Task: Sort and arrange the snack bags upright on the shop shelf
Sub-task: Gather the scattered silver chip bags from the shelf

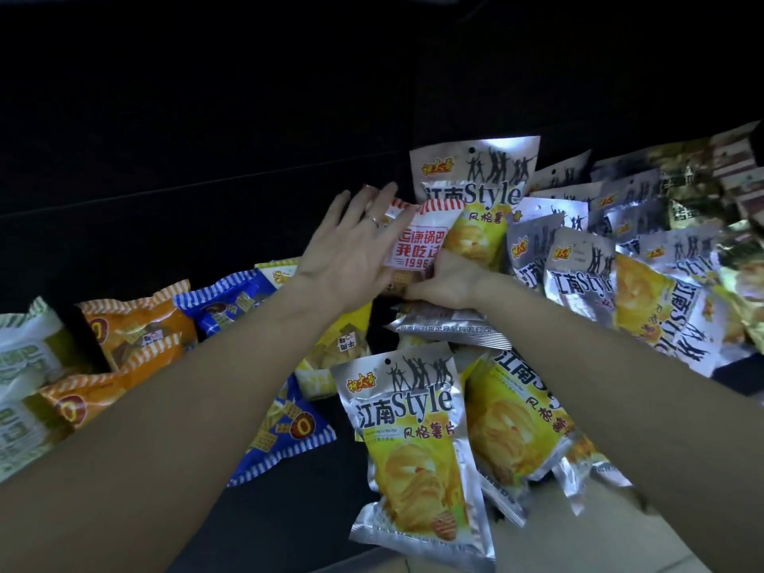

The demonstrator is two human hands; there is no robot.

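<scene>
A red-and-white snack bag (417, 241) stands upright at the middle of the dark shelf (206, 179). My right hand (444, 281) grips its lower edge with curled fingers. My left hand (351, 246), fingers straight and spread, lies flat against the bag's left side. Behind it a silver-and-yellow crisp bag (479, 188) stands upright. Several more silver-and-yellow crisp bags (620, 279) lean in a heap to the right. One such bag (413, 432) lies flat in front, between my forearms.
Orange bags (136, 328), blue bags (231, 299), a yellow bag (335, 349) and green-and-white bags (25, 357) lie tumbled on the left. Another blue bag (285, 432) lies under my left forearm. Darker packets (703, 179) sit at the far right. The shelf's back is dark.
</scene>
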